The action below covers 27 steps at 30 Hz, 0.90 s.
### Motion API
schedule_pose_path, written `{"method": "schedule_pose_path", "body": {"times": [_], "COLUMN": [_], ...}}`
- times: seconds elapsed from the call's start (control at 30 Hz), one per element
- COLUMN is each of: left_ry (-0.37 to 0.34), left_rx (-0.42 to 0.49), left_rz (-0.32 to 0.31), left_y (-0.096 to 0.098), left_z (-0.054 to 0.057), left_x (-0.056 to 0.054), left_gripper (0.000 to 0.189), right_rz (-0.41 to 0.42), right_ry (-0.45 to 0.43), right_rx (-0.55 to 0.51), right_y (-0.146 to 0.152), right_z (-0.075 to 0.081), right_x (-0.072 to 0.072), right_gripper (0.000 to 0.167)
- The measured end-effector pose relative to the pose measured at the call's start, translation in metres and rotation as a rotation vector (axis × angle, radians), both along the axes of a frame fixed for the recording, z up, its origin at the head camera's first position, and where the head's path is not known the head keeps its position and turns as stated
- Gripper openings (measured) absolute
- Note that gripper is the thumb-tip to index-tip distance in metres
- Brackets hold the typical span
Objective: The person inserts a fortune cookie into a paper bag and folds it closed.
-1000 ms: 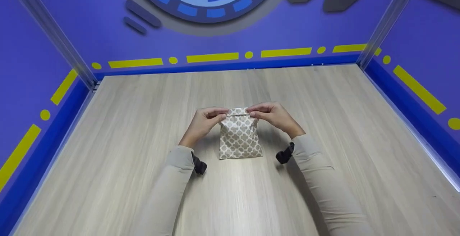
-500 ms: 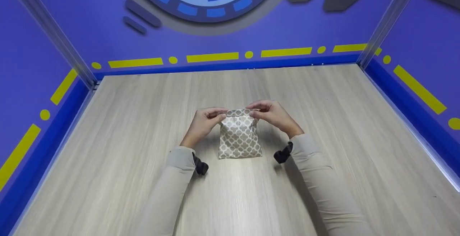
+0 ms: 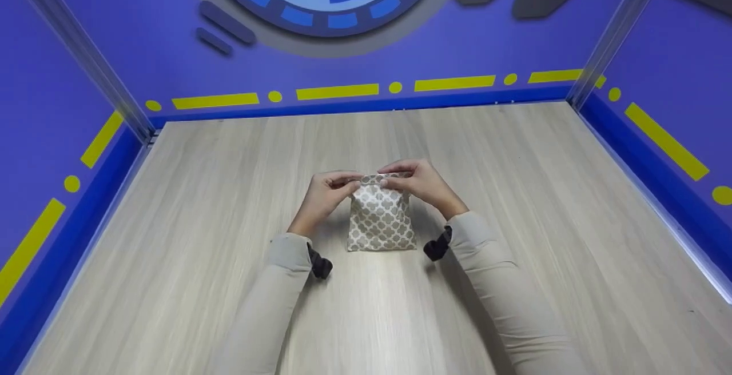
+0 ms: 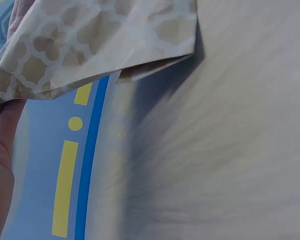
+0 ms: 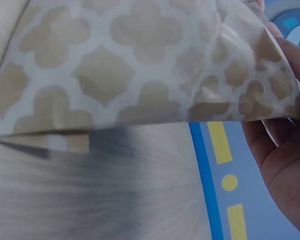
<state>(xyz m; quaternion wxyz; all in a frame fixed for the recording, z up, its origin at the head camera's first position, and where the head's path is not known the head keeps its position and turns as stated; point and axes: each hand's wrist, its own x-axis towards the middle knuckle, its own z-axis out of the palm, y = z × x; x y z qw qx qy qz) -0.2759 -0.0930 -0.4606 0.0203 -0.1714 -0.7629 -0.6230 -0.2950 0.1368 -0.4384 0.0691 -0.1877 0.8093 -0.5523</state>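
A small paper bag (image 3: 380, 220), white with a tan quatrefoil pattern, stands on the wooden table between both hands. Its top edge is folded over into a narrow band. At the left end of that fold, my left hand (image 3: 326, 195) pinches the paper between thumb and fingers. My right hand (image 3: 426, 186) pinches the fold from the other side, its thumb near the middle of the band. In the left wrist view the bag's side (image 4: 97, 35) slants across the top. The right wrist view shows the patterned paper (image 5: 140, 65) close up, with fingers behind it hidden.
The wood-grain tabletop (image 3: 229, 192) runs back to a purple-blue wall (image 3: 457, 38) with yellow dashes. Similar panels stand to the left and right. A black wrist camera (image 3: 321, 265) hangs at the left cuff and another black camera (image 3: 437, 247) at the right.
My right hand has slid left along the folded top, toward the middle. The folded band has tipped over toward the bag's front. The left hand stays almost in place.
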Motion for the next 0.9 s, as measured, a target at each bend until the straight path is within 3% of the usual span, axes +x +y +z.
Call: {"method": "schedule_pose_path", "body": {"times": [0.13,0.3,0.4,0.53,0.7,0.9], "left_ry": [0.030,0.078,0.106,0.118,0.080,0.063], "left_rx": [-0.031,-0.049,-0.042,-0.027,0.007,0.013], "left_rz": [0.006,-0.035,-0.045,-0.041,-0.029,0.026], "left_y": [0.005,0.012,0.014,0.013,0.013,0.012], "left_z": [0.006,0.026,0.031,0.031,0.027,0.019], "left_x": [0.005,0.019,0.023,0.023,0.020,0.015], "left_gripper": [0.019,0.017,0.015,0.013,0.014,0.013], "right_rz": [-0.023,-0.011,-0.009,-0.016,-0.010,0.056], "right_ry": [0.059,0.147,0.165,0.151,0.126,0.089], "right_rx": [-0.014,-0.029,-0.052,-0.059,-0.038,0.007], "right_y": [-0.003,-0.007,-0.008,-0.009,-0.007,-0.001], "right_z": [-0.003,-0.005,-0.005,-0.006,-0.006,0.003], "right_x": [0.000,0.003,0.005,0.006,0.005,0.009], "right_gripper": [0.023,0.014,0.010,0.011,0.015,0.024]}}
